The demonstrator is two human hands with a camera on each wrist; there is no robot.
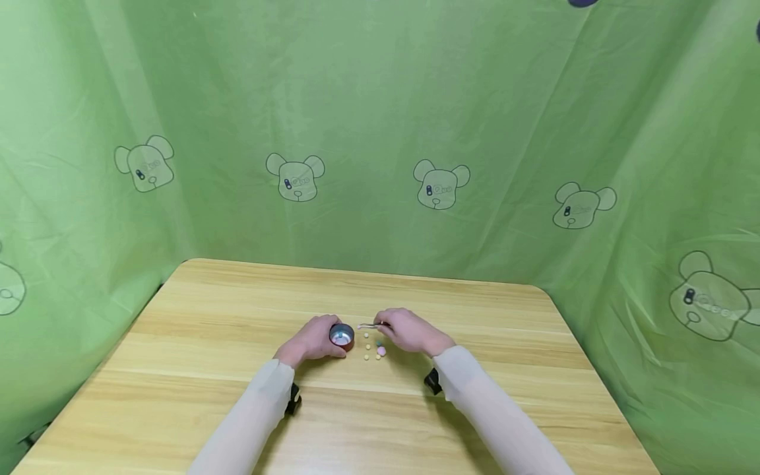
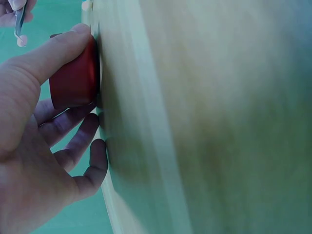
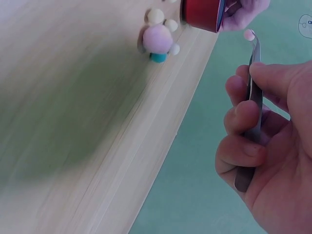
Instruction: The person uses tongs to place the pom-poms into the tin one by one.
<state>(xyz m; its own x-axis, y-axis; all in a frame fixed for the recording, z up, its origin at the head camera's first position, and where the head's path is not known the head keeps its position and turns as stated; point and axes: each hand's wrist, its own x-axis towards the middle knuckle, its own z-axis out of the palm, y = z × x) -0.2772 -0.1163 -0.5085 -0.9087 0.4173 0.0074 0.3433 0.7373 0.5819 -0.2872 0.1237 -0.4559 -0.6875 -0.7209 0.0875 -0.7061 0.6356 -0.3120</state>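
My left hand (image 1: 315, 338) grips a small red tin (image 2: 75, 78) around its side, thumb on one side and fingers on the other. The tin stands on the table with its silvery inside facing up, and something pale lies in it. My right hand (image 3: 278, 126) holds metal tweezers (image 3: 255, 92) between thumb and fingers. Their bent tips pinch a tiny pale pink ball (image 3: 249, 35), raised off the table just right of the tin. Between the hands lie several little cream balls (image 3: 156, 16), a larger pink ball (image 3: 157, 39) and a teal piece (image 3: 158, 57).
The wooden table (image 1: 208, 336) reaches out on both sides of the arms. Behind it and at the sides hangs a green curtain (image 1: 368, 132) with bear heads printed on it. A dark wrist device (image 1: 433, 381) sits under the right sleeve.
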